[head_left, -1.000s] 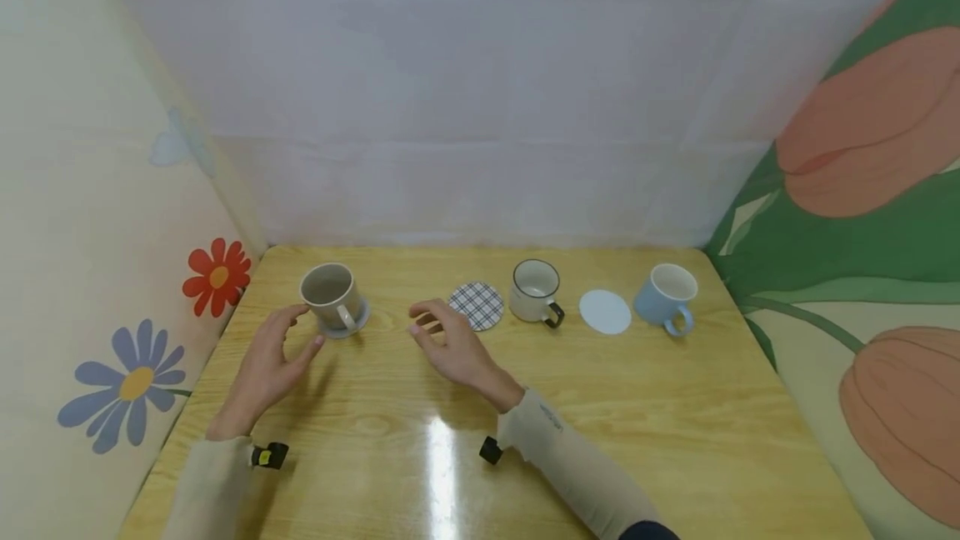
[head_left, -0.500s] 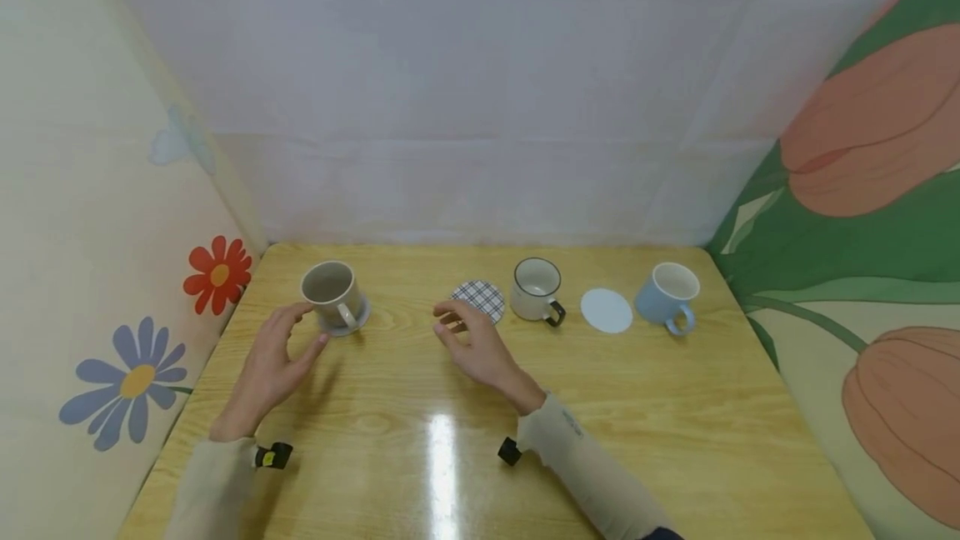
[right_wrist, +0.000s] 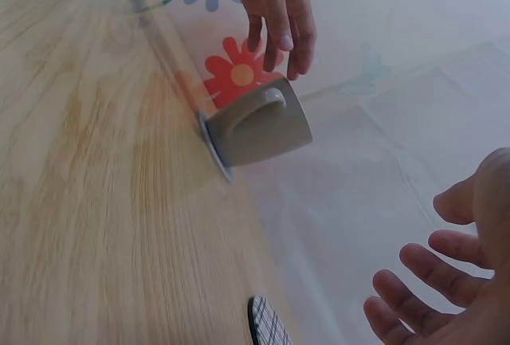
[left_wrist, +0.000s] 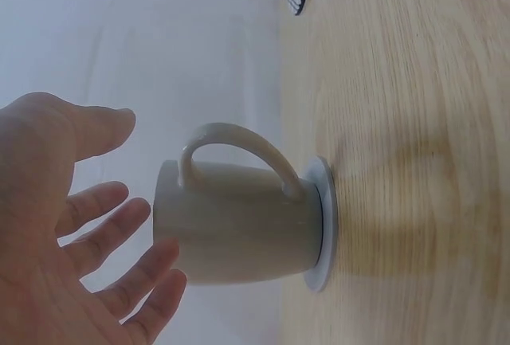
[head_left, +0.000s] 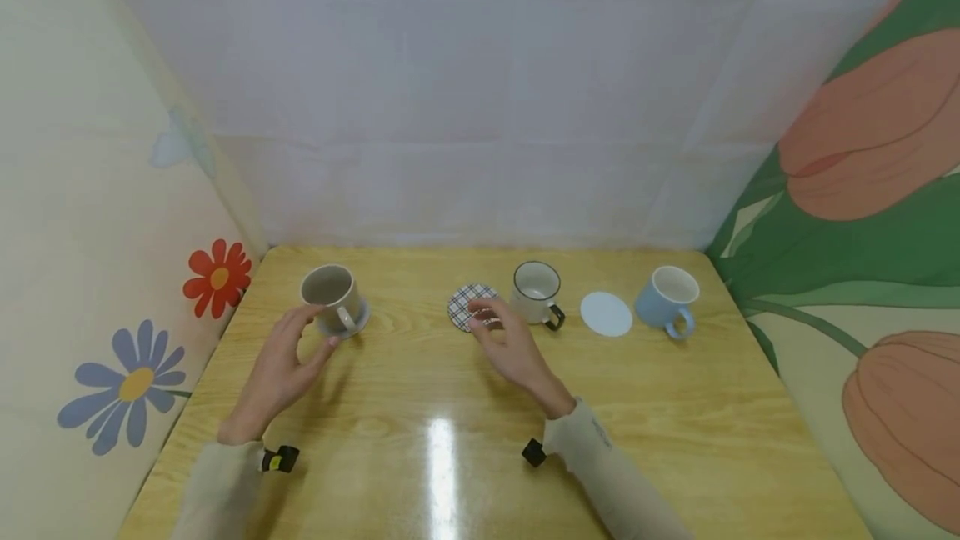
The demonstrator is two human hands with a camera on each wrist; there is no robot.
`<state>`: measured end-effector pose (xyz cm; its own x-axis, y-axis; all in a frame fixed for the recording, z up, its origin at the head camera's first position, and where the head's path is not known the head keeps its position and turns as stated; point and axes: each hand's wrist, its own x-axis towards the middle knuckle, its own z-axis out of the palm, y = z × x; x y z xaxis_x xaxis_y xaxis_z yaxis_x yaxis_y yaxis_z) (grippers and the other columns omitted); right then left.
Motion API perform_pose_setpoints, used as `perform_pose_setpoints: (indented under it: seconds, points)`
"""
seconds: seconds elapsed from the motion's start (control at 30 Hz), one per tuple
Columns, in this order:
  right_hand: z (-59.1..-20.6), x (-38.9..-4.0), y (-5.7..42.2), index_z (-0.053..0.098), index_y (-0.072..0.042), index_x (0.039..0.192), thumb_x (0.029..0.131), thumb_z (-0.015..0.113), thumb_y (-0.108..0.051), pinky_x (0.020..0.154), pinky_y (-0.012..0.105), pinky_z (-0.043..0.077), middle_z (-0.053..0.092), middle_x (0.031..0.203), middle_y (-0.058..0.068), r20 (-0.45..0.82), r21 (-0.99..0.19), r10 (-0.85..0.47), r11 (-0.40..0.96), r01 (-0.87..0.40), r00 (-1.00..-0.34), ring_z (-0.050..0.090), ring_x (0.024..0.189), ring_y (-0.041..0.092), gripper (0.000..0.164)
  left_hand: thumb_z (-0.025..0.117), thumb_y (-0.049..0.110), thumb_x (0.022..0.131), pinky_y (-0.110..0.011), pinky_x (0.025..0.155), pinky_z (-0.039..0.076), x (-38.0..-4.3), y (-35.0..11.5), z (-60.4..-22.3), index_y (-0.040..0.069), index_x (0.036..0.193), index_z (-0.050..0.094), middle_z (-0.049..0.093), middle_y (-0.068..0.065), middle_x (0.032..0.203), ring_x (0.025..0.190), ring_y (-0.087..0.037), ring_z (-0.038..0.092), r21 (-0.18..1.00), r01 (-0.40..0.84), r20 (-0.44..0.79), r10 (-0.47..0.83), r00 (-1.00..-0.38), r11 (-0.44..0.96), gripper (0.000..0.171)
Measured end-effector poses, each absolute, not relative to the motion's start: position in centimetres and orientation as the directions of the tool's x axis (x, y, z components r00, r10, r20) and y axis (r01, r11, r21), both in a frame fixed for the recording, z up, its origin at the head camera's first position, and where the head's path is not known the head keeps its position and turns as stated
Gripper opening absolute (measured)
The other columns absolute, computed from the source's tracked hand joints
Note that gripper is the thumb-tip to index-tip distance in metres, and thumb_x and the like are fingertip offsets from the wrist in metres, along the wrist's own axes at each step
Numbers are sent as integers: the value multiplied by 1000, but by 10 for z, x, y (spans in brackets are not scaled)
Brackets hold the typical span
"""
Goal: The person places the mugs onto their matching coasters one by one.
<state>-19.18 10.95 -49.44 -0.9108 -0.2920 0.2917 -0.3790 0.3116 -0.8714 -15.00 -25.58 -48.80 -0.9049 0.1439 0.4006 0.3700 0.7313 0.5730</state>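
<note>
A grey-beige mug point(head_left: 328, 294) stands upright on a pale round coaster point(left_wrist: 323, 225) at the left of the table. My left hand point(head_left: 276, 369) is close beside it, fingers spread and relaxed, fingertips near the rim in the left wrist view. Nothing is in that palm. My right hand point(head_left: 517, 352) hovers above the table in front of a plaid round coaster point(head_left: 463, 307), partly covering it in the head view. Its fingers are loosely bent with nothing between them. Just beyond this hand stands a cream mug point(head_left: 534, 294) with a black rim and black handle.
To the right lie a pale blue round coaster point(head_left: 606, 314) and a blue mug point(head_left: 663, 298) with its handle toward the front. A white cloth wall point(head_left: 480, 107) rises behind the wooden table point(head_left: 675, 440); printed panels close both sides.
My right hand has moved right, from between the grey-beige mug and the plaid coaster to in front of that coaster. My left hand has shifted slightly right. The mugs and coasters have not moved.
</note>
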Motion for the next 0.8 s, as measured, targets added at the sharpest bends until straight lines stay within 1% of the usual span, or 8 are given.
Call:
perform_pose_setpoints:
  seconds: [0.1,0.23,0.4,0.47,0.6,0.8]
  points:
    - [-496,-191,119,63,1,136,106,64,-9,103,54,58,68,135,20,288,-876,-263,317,-364,-921,67,122,36,31,77,10,99,-70,101,50,-150,-253,-488,-2,144,56,60,-25,142,128,-45,57,561,388,414,158,-897,732,51]
    - [-496,-192,128,63,1,136,106,64,-8,100,54,60,68,134,18,320,-859,-245,333,-390,-915,67,121,37,32,77,8,98,-67,100,50,-153,-249,-488,-1,143,58,62,-23,138,126,-43,58,544,417,436,179,-882,728,50]
    - [-494,-193,137,64,3,134,104,65,-3,96,53,62,69,131,23,375,-833,-236,338,-438,-896,69,117,38,31,79,5,96,-62,97,52,-157,-244,-488,-2,142,59,64,-21,136,122,-41,62,533,451,463,199,-864,716,50]
    - [-494,-194,139,64,3,134,104,66,-3,95,52,63,69,131,24,388,-827,-228,341,-447,-893,70,117,37,30,79,5,96,-59,95,53,-159,-241,-489,-1,142,59,64,-20,137,121,-39,63,528,459,465,209,-860,714,51]
    - [-494,-194,146,65,1,135,105,65,-6,96,51,62,69,132,23,390,-823,-217,354,-445,-895,70,118,35,30,79,4,95,-57,93,54,-161,-235,-490,0,143,58,63,-21,138,118,-36,64,526,463,459,220,-861,713,53]
    - [-492,-196,155,65,-2,134,107,64,-9,96,57,61,69,131,23,408,-815,-200,360,-454,-891,70,117,37,28,80,4,95,-57,92,56,-165,-222,-487,-1,142,59,64,-22,136,115,-39,65,527,489,461,250,-851,695,52]
